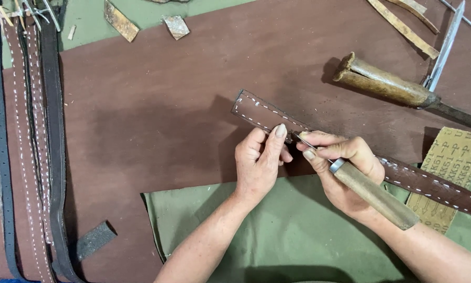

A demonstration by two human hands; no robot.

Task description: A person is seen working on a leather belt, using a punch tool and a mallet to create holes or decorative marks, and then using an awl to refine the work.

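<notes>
At centre frame, a brown stitched leather strap [267, 112] lies diagonally on a large brown leather sheet [157, 105], its squared end toward upper centre and the rest running to the lower right edge. Left hand [257, 162] presses down on the strap, thumb extended flat along its stitched edge, other fingers curled under; it pins the strap rather than closing round it. Right hand [345, 170] is clenched around the wooden handle of an awl-like tool [374, 196], forefinger and thumb pinched near the metal ferrule; the thin metal tip touches the strap just beside the left thumb.

Upper right of frame: a second tool with a worn wooden handle [384, 83] lies on the sheet, well apart from the hands, with a long metal blade [447, 44] beside it and pale leather strips [405, 29] above. Right edge: a sheet of tan sandpaper [458, 162], partly under the strap. Left edge: several long stitched belts [31, 147] lie side by side, top to bottom. Lower left: a small dark grey block [94, 240]. Green cloth [277, 230] shows beneath the forearms
</notes>
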